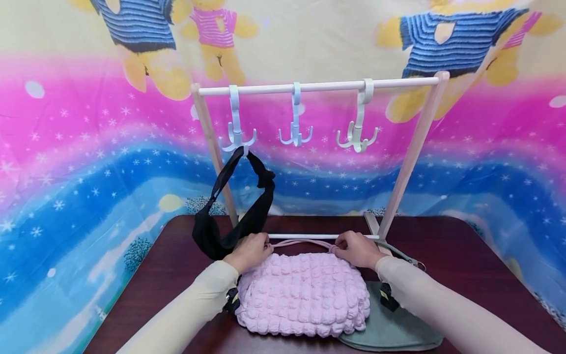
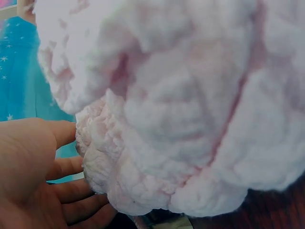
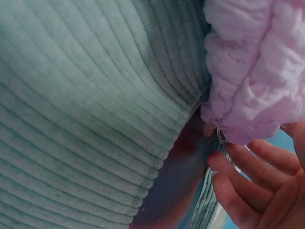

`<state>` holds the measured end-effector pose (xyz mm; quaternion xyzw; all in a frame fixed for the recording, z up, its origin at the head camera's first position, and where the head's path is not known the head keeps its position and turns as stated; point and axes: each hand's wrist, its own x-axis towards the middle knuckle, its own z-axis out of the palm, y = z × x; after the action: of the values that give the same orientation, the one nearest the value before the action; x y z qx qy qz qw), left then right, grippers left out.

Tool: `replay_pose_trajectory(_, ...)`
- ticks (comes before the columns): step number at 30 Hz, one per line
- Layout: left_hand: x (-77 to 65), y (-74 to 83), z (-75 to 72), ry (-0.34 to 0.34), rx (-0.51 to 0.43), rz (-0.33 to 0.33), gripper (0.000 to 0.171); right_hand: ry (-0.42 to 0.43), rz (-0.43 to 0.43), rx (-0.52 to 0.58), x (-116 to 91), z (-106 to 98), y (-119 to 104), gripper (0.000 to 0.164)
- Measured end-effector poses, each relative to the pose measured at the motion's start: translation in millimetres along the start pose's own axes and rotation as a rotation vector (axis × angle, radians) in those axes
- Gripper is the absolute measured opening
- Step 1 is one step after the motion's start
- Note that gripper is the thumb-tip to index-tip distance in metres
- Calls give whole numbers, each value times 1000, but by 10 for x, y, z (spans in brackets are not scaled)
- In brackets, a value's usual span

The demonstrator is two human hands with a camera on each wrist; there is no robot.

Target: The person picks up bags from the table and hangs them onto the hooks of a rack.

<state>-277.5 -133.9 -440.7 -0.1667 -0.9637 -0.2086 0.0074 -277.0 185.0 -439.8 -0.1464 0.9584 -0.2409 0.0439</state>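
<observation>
A pink, puffy quilted handbag [image 1: 305, 297] with a thin pink strap [image 1: 305, 241] is upright at the front of the table. At the strap's left end, my left hand [image 1: 251, 251] pinches it between thumb and fingers. My right hand [image 1: 358, 249] grips the knotted right end. Close up in the left wrist view, puffy pink fabric [image 2: 167, 95] fills most of the picture, with my left hand [image 2: 28, 167] beside it. The right wrist view has my right hand [image 3: 262, 186] below the pink bag [image 3: 257, 67], near a green ribbed bag [image 3: 86, 105].
Behind stands a wooden rack with a white top bar [image 1: 327, 86]. From it hang a blue hook [image 1: 236, 118], a second blue hook [image 1: 296, 118] and a pale green hook [image 1: 360, 113]. A black bag [image 1: 261, 211] dangles from the left hook. The green bag [image 1: 398, 327] lies at right on the table [image 1: 477, 275].
</observation>
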Motion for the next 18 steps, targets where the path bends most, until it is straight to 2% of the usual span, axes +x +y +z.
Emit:
replay_pose_trajectory(7, 28, -17, 2, -23, 22, 5, 14, -18, -13, 2, 51, -3, -21, 17)
replay_pose_trajectory(18, 75, -33, 5, -67, 15, 12, 23, -21, -14, -50, 105, 12, -56, 5)
